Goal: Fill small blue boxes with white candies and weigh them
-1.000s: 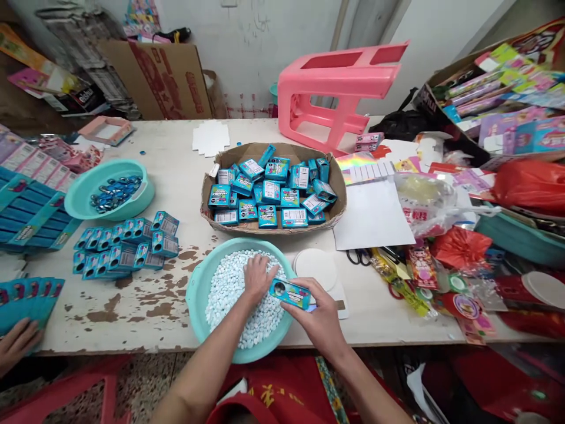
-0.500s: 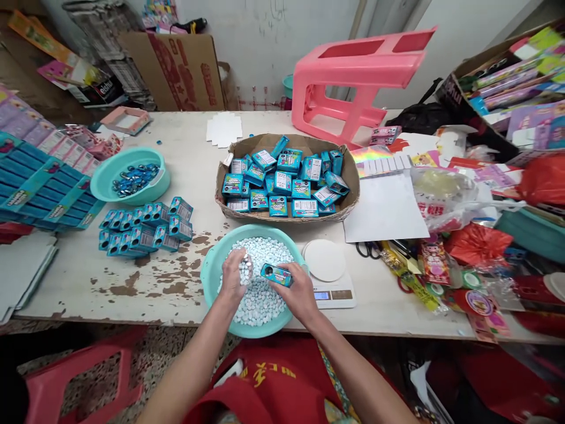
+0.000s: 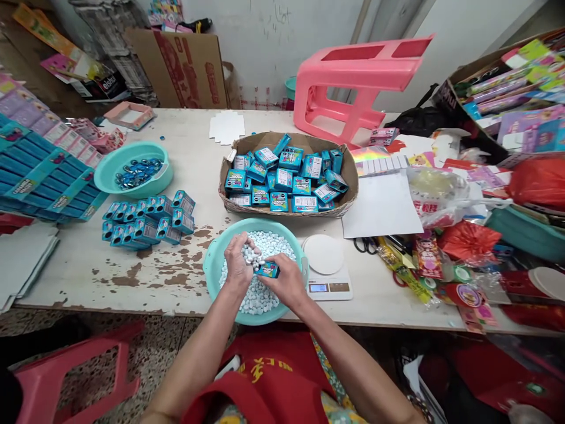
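A round turquoise basin at the table's front edge holds many small white candies. Over it, my left hand is cupped around a heap of the candies. My right hand grips a small blue box, its left end right against the heap in my left palm. Behind the basin stands a cardboard tray full of similar blue boxes. To the right of the basin is a white kitchen scale with a lit display.
Rows of small blue boxes stand on the left, before a turquoise bowl of dark blue shiny pieces. A pink stool lies at the back. Black-handled scissors, a white sheet and heaped packaging are on the right.
My left hand has come up with more candies showing in its palm. The blue box in my right hand has moved left and now meets that heap. The view has shifted slightly.
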Motion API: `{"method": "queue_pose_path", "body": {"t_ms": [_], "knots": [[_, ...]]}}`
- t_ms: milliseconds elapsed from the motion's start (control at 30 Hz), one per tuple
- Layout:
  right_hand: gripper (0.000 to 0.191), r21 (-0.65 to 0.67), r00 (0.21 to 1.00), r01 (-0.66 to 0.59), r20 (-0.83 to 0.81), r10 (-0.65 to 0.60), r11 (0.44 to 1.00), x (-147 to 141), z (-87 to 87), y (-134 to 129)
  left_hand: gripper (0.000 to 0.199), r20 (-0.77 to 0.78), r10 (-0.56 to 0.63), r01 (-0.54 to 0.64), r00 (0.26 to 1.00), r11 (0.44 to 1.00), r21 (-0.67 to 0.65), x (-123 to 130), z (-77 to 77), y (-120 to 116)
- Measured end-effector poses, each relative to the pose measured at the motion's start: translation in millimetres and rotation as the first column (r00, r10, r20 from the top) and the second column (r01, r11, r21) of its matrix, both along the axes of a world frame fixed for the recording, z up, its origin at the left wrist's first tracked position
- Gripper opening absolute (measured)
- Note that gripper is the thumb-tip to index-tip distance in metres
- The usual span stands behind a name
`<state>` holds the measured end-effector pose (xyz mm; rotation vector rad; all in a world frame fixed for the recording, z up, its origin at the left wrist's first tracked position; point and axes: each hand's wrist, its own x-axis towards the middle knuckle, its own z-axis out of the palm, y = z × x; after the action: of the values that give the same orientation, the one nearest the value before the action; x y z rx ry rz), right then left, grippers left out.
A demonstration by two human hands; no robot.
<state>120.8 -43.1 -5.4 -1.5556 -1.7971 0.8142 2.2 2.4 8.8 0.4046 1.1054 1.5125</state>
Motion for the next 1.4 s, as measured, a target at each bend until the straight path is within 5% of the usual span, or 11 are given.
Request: {"method": "queue_pose_path", "body": {"t_ms": [600, 1400], "knots": [[0.027, 0.058, 0.998, 0.037, -0.045, -0.034, 0.998, 9, 4.2, 3, 0.033, -0.172, 0.005, 0.003, 0.985, 0.999, 0.044, 16, 8.4, 2], [0.029, 0.016, 0.973, 0.046, -0.228, -0.041, 0.999, 1, 6.4, 8, 0.035, -0.110, -0.003, 0.011, 0.994, 0.997, 0.073, 8, 16.0, 8]]}}
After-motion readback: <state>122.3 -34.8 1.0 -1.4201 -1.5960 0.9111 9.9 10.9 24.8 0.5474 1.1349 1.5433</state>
